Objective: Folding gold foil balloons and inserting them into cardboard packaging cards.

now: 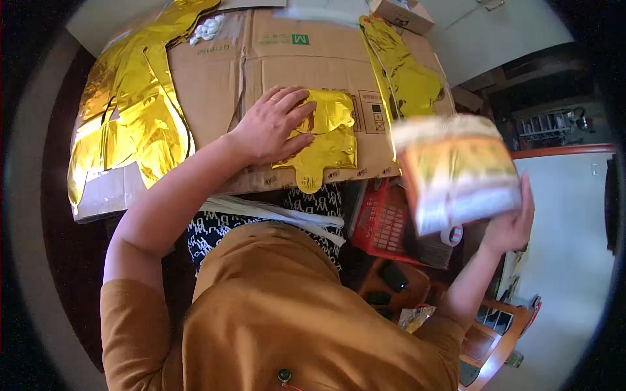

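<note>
Gold foil sheets [127, 111]: we see them spread crinkled over the left end of the flattened cardboard [215, 78] that covers the surface.
Left hand [270, 124]: ours lies flat, fingers spread, pressing the folded gold foil balloon [326, 140] at the cardboard's near edge.
Gold foil strip [407, 75]: it lies toward the cardboard's right edge.
Right hand [512, 221]: ours grips a blurred clear packet of gold foil [456, 173], raised beyond the right edge above a red basket [385, 225].
</note>
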A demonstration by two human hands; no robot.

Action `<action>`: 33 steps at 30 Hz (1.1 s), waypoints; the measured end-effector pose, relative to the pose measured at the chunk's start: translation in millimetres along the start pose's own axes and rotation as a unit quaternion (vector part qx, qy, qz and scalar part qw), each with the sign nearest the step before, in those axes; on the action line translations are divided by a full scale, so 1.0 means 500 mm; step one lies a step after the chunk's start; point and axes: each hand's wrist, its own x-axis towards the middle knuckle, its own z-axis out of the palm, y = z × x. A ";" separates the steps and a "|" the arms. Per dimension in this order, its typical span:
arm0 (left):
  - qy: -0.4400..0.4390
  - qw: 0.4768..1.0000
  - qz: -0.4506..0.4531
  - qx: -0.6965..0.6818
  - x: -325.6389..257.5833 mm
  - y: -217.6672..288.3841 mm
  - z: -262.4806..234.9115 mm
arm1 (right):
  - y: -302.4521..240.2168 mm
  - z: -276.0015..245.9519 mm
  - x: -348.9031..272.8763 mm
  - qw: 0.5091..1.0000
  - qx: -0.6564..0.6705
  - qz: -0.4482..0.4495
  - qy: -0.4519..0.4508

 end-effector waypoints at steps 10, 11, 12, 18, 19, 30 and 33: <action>-0.008 1.000 -0.010 -0.004 -0.003 0.001 0.007 | -0.148 0.475 0.085 0.966 0.115 -0.196 -0.124; -0.006 1.000 -0.010 -0.003 -0.005 0.000 0.008 | -0.161 0.502 0.083 0.951 0.121 -0.227 -0.172; -0.004 1.000 -0.010 -0.001 -0.006 0.001 0.006 | -0.173 0.506 0.087 0.943 0.127 -0.224 -0.209; 0.008 1.000 -0.007 0.007 -0.006 0.008 0.000 | -0.189 0.481 0.153 0.856 0.256 -0.095 -0.439; 0.006 1.000 -0.009 -0.001 -0.005 0.009 -0.002 | -0.198 0.486 0.168 0.832 0.282 -0.044 -0.476; 0.012 1.000 0.011 -0.019 -0.003 0.006 -0.005 | -0.246 0.542 0.244 0.613 0.345 -0.009 -0.711; 0.010 0.999 0.011 -0.034 -0.003 0.006 -0.010 | -0.247 0.546 0.252 0.568 0.330 -0.001 -0.754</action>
